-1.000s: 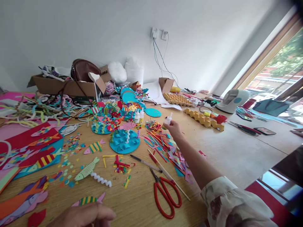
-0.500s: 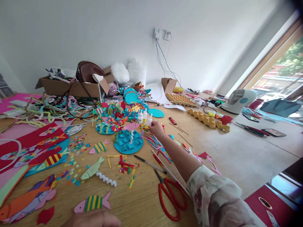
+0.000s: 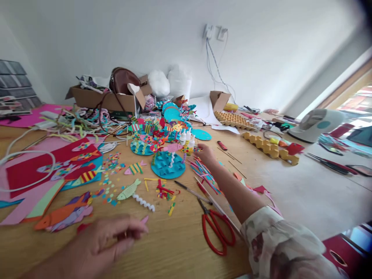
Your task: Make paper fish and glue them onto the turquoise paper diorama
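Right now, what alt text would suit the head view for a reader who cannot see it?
A person's right hand reaches across a cluttered wooden table to small white squeeze bottles beside colourful paper fish crafts, while the left hand is low at the front edge. Red scissors lie by the right forearm.

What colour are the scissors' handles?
Red. The head view shows the scissors clearly.
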`<state>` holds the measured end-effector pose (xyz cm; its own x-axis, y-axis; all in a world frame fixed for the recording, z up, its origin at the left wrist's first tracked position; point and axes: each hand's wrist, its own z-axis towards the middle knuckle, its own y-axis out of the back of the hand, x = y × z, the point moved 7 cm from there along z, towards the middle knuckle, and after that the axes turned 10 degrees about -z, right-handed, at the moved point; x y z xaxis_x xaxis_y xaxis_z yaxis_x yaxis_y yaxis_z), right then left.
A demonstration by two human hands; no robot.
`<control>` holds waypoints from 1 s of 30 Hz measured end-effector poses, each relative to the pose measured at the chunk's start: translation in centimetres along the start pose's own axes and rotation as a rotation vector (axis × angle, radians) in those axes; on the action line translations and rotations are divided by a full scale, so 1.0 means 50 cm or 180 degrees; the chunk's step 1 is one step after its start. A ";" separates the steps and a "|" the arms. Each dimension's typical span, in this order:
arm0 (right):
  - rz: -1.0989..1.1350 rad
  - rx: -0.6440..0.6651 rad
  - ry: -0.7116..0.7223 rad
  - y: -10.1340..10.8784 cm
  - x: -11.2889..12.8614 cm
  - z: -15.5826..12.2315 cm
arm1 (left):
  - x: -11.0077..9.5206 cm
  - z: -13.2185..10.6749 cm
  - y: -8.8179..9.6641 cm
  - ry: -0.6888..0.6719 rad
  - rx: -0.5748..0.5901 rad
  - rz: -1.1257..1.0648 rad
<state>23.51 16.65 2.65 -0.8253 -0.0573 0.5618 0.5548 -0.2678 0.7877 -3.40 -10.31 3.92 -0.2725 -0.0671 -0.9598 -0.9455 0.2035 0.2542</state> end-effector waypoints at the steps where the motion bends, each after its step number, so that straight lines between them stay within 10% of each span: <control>1: 0.0016 -0.0153 -0.0070 0.019 -0.010 -0.005 | -0.012 0.003 0.024 0.0026 -0.0065 0.0172; 9: 0.0685 -0.0291 0.0341 0.123 0.046 -0.116 | -0.019 0.056 0.152 0.0068 -0.0298 0.1559; 16: -0.0239 0.2203 0.1827 -0.023 0.280 -0.347 | -0.021 0.079 0.114 -0.0595 -0.0291 0.1815; 24: -0.1301 0.2330 0.2010 -0.131 0.330 -0.385 | -0.014 0.036 0.139 -0.0673 -0.0573 0.1335; 30: -0.0932 0.2351 0.1839 -0.100 0.337 -0.371 | 0.002 0.011 0.131 -0.0401 -0.0571 0.0353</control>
<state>4.89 -0.83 3.49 -0.7560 -0.5990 0.2641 0.0841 0.3112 0.9466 -9.54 -8.43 5.41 -0.3627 0.0707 -0.9292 -0.9306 0.0252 0.3652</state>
